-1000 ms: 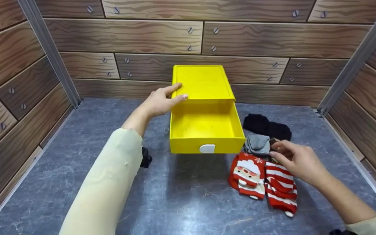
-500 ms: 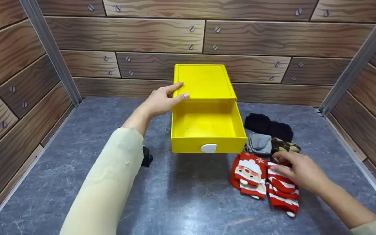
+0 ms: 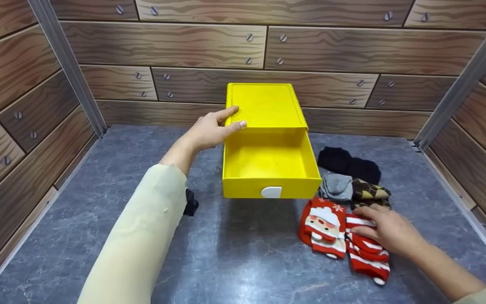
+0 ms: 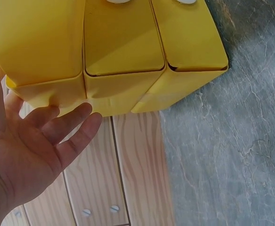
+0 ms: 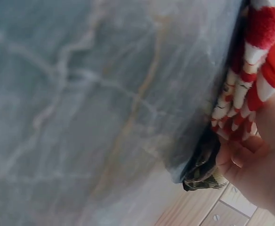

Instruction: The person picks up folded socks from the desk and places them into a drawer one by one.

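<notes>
Grey table [image 3: 247, 261]. Yellow box [image 3: 264, 103] at centre back, drawer [image 3: 270, 162] pulled out toward the person. Left hand [image 3: 207, 131] open, fingers straight against the box's left top edge. Right hand [image 3: 388, 230] lies flat, fingers relaxed, on striped sock [image 3: 367, 253], beside Santa sock [image 3: 323, 226]; brown, grey, black socks just behind.

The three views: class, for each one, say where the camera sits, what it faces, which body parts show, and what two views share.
Head: worn high, looking down at the yellow drawer box, the socks, both arms.
Left wrist: beside the left hand, facing the box's underside.
Right wrist: by the right hand, low over the striped sock.
Shared: head and right wrist both show that sock.
</notes>
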`<state>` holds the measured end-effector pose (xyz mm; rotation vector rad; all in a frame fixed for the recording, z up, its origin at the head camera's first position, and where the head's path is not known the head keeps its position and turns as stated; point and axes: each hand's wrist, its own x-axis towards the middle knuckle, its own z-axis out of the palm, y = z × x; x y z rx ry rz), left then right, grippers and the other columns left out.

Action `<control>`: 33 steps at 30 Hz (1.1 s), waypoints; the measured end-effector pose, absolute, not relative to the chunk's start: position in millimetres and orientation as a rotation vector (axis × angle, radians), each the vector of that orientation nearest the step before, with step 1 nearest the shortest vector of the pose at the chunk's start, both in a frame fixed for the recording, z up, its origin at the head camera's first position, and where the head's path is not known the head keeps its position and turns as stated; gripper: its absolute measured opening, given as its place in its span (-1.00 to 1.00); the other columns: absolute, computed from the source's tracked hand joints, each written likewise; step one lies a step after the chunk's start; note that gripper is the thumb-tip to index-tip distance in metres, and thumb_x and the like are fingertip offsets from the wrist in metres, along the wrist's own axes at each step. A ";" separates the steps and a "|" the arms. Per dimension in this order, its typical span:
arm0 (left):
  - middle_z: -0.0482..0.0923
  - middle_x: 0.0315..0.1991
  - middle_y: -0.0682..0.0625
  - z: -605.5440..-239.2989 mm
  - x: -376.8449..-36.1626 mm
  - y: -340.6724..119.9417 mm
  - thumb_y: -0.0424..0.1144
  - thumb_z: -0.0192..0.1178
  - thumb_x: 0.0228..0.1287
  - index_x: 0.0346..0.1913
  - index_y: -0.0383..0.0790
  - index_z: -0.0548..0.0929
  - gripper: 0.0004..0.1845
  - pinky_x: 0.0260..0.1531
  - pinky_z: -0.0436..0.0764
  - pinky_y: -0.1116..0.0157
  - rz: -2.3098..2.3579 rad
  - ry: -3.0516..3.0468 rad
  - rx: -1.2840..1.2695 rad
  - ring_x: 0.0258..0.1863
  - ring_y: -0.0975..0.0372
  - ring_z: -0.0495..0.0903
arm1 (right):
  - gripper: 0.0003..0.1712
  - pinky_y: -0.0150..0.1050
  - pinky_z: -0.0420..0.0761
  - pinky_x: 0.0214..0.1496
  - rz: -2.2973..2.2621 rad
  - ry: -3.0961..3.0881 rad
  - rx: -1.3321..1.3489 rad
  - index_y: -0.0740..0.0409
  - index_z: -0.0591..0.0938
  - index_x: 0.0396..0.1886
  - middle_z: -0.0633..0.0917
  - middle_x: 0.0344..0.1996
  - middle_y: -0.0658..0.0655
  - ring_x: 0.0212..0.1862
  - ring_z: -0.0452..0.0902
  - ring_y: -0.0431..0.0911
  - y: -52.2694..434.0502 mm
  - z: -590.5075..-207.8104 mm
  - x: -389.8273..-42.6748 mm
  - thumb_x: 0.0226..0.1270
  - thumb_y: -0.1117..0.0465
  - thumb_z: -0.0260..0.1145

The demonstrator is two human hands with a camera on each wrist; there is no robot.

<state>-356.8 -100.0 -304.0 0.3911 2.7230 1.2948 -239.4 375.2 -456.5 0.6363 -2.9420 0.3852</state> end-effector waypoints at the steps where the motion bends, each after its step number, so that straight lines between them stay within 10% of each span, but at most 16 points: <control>1: 0.23 0.65 0.00 -304.2 -356.5 -100.0 0.37 0.21 0.44 0.70 0.23 0.22 -0.13 0.45 0.40 0.06 1.292 2.723 0.389 0.54 0.15 0.32 | -0.48 0.30 0.65 0.00 0.383 -2.947 0.639 0.09 0.76 0.12 0.74 0.00 0.22 0.01 0.70 0.27 375.3 -458.2 -239.6 0.39 -0.16 0.50; 23: 0.24 0.64 -0.01 -303.7 -358.8 -102.1 0.38 0.21 0.44 0.70 0.25 0.21 -0.13 0.33 0.49 0.10 1.288 2.717 0.396 0.43 0.17 0.41 | -0.64 0.12 0.67 -0.10 0.555 -2.972 0.696 0.15 0.75 -0.09 0.77 -0.19 0.07 -0.14 0.72 0.10 378.3 -465.5 -253.9 0.33 0.00 0.58; 33: 0.23 0.65 0.00 -305.8 -359.4 -102.1 0.39 0.21 0.44 0.69 0.26 0.21 -0.13 0.39 0.46 0.10 1.285 2.721 0.385 0.49 0.17 0.36 | -0.44 -0.12 0.61 0.12 0.914 -2.991 0.604 0.08 0.63 0.32 0.76 0.08 0.10 0.11 0.67 0.02 389.2 -452.5 -240.2 0.44 -0.02 0.50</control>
